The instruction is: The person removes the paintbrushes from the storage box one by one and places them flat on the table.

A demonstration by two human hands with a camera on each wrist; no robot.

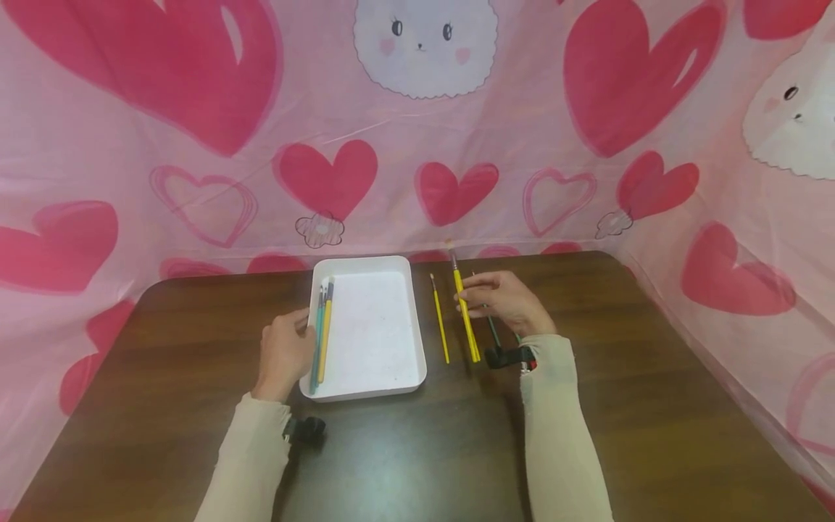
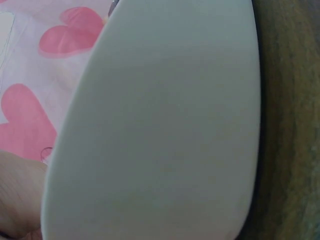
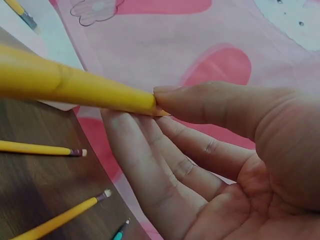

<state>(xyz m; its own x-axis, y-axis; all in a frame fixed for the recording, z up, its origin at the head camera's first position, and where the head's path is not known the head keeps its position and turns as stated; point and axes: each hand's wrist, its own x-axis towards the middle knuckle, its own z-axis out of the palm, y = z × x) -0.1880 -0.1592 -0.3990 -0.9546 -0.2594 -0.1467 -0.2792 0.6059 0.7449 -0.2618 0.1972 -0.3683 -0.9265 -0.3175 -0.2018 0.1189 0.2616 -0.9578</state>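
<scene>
Closest to me come two cream sleeves (image 1: 244, 464), each wrist strapped with a small black device (image 1: 306, 430), reaching in over a dark wooden table (image 1: 404, 464). The left hand (image 1: 283, 355) is at the left wall of a white tray (image 1: 378, 333), its fingers partly behind the rim — whether they grip that wall or merely rest against it I can't fairly say, since the left wrist view is nearly filled by the tray's pale side. Inside the tray, along that same left side, two slim teal brushes (image 1: 319, 341) lie next to a yellow-orange brush (image 1: 325, 333), bristles pointing away from the person. Right of the tray, on the bare wood, lies a thin yellow brush (image 1: 440, 319). Just beyond it to the right, the right hand (image 1: 505, 301) pinches a thicker yellow brush (image 1: 464, 304) between thumb and fingertips, high on the handle, with the bristle end toward the back of the table. A green brush (image 1: 492, 330) lies beneath that hand, partly hidden by it; the right wrist view shows a second yellow brush (image 3: 60, 220) down on the table too. Behind everything hangs a pink cloth (image 1: 391, 130) — red hearts (image 1: 331, 177) all over it, and a white fluffy face (image 1: 425, 51) near the top.
</scene>
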